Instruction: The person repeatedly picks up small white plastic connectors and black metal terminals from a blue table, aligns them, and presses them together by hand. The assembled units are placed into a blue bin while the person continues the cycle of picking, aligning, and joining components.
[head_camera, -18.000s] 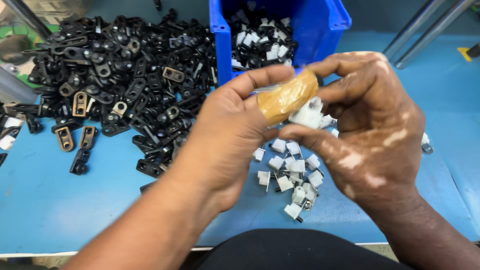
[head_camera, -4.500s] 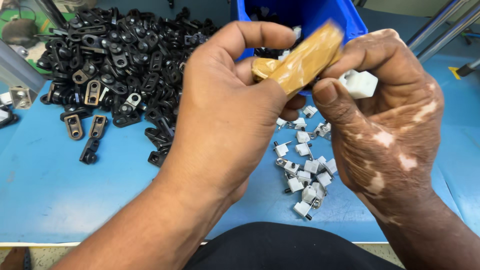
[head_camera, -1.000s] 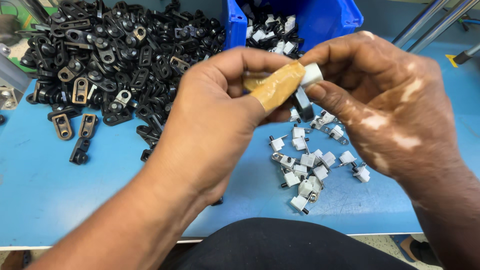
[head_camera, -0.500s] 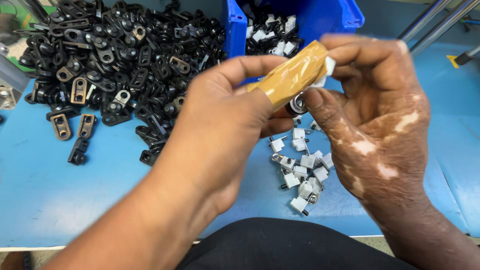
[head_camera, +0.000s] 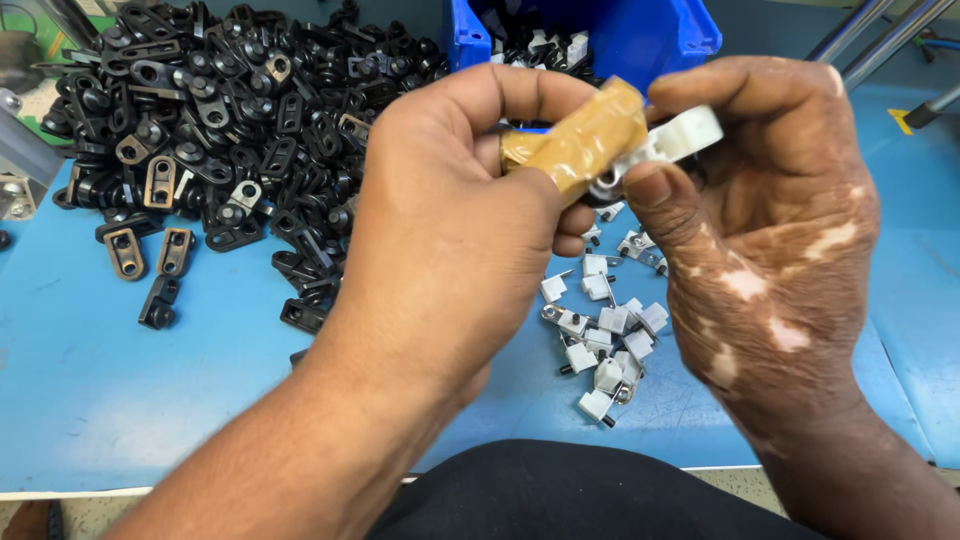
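The left hand (head_camera: 450, 230) holds a tape-wrapped tool (head_camera: 580, 145) in a closed grip; the right hand (head_camera: 770, 250) pinches a white clip (head_camera: 680, 138) at its tip — better keep both aligned, steady.

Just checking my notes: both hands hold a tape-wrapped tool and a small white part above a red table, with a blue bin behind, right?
Not quite. The head view shows the table is blue, not red. The left hand and right hand do hold the tape-wrapped tool and white part, blue bin behind.
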